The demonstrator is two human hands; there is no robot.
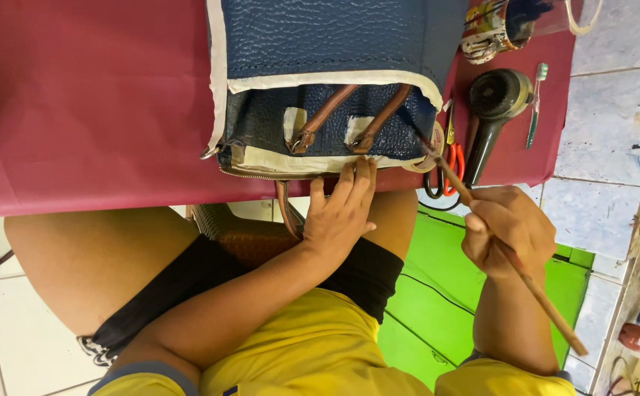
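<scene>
Blue handbag (320, 44) is laid on the bench (78, 110), at its near edge, right in front of the person. Pebbled blue leather, seams and edges masked with cream tape. 2 brown strap handles (327, 114) are seen lying across the front panel, each ending in a metal ring with a tape patch under it. A zip runs along the lower edge.

Left hand (342, 213) is pressed flat on the bag's near edge, fingers (360, 180) spread and extended, nothing gripped. Right hand (510, 227) is clenched around a long wooden-handled brush (503, 249); its tip is set against the bag's right corner, by the tape.

Bench is covered in dull red cloth. To the right of the bag: red-handled scissors (452, 165), a dark hair dryer (496, 103), a green-and-white toothbrush (536, 103), a printed container (492, 26) at the far edge. Scissors sit just beside the brush tip, partly under the shaft.

Below the bench: woven brown bag (239, 235) on the lap, bright green surface (437, 286), pale tiled floor (613, 125).
</scene>
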